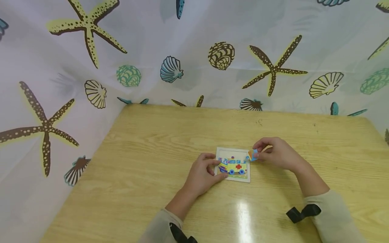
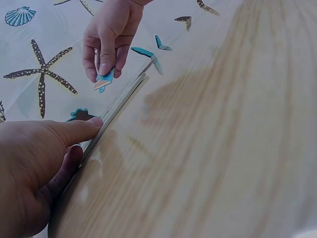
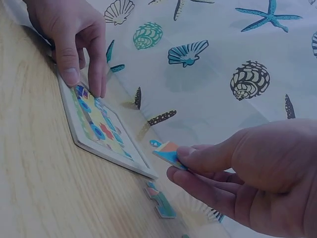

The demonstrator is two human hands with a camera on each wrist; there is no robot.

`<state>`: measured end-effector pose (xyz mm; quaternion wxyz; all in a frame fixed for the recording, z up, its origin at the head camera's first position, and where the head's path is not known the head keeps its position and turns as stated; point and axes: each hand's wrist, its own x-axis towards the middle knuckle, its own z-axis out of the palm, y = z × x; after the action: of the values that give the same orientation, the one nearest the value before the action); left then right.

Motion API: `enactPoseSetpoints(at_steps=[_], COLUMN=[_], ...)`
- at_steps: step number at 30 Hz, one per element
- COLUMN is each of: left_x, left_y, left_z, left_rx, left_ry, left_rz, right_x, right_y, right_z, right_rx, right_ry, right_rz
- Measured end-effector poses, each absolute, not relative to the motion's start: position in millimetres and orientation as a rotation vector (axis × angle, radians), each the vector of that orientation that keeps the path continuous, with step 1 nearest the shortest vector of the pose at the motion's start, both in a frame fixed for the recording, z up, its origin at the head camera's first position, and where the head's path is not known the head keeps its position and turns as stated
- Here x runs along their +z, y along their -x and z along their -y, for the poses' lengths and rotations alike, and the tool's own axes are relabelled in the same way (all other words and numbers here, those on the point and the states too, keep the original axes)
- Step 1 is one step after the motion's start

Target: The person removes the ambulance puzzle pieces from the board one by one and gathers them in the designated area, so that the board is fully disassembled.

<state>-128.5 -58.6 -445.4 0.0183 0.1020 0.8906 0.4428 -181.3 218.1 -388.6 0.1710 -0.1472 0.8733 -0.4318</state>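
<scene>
A square jigsaw puzzle board point(image 1: 234, 180) with a pale rim lies flat on the table, showing a yellow ambulance picture with a red cross. The upper strip inside its rim is bare and pale. My left hand point(image 1: 203, 173) holds the board's left side, thumb at the near corner and fingers on the picture's left part. Just off the board's right edge, my right hand point(image 1: 278, 153) pinches a blue and orange puzzle piece point(image 3: 168, 152) between thumb and fingers. That piece is raised above the table in the right wrist view.
Another puzzle piece point(image 3: 161, 202) lies on the wooden table point(image 1: 146, 182) beside the board in the right wrist view. A sliver of a further piece shows at that view's bottom edge. A white cloth point(image 1: 194, 87) printed with starfish and shells hangs behind and at the left.
</scene>
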Motion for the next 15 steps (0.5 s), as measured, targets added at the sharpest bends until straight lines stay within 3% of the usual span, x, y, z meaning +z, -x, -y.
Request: enactPoseSetpoints(at_steps=[15], left_x=[-448.6], left_y=[128.7], left_z=[58.8], left_rx=[1.394], left_ry=[-0.342], left_rz=[-2.765], right_x=[-385.9], right_y=[184.4], right_z=[-234.6], right_rx=[-1.267], right_ry=[0.341], right_rz=[-2.416])
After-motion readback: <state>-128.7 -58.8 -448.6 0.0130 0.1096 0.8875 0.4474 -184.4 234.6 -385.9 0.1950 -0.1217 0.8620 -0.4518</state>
